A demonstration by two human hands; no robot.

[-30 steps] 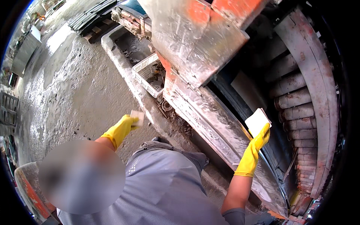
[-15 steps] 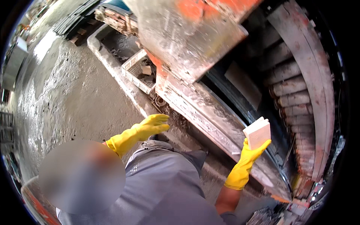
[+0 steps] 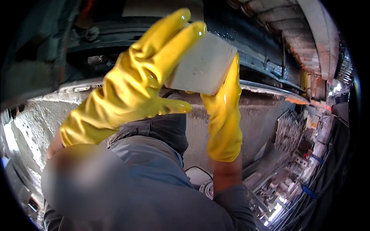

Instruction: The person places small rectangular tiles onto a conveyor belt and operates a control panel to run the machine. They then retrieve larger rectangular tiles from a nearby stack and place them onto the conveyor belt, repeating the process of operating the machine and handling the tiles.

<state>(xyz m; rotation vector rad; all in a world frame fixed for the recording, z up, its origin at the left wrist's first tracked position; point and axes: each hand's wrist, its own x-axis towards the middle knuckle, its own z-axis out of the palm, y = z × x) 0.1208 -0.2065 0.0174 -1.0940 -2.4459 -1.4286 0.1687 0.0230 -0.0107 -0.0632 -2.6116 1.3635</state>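
Since the earlier frame, the left hand point(image 3: 140, 79) has moved from well apart to the pale square tile point(image 3: 204, 63), and the view has turned. From left to right, I observe the following. At left, my left hand is gloved in yellow, its fingers extended over the tile's upper-left edge and its thumb standing apart below; I cannot tell whether the fingertips make contact. At centre, the tile is raised, tilted, with one broad face exposed, above the grey shirt point(image 3: 154, 169) in the view. Next, my right hand point(image 3: 222, 102), also gloved, is closed on the tile's lower-right edge. At far right, a row of rollers point(image 3: 302, 43) lies beside a curved beam point(image 3: 323, 32).
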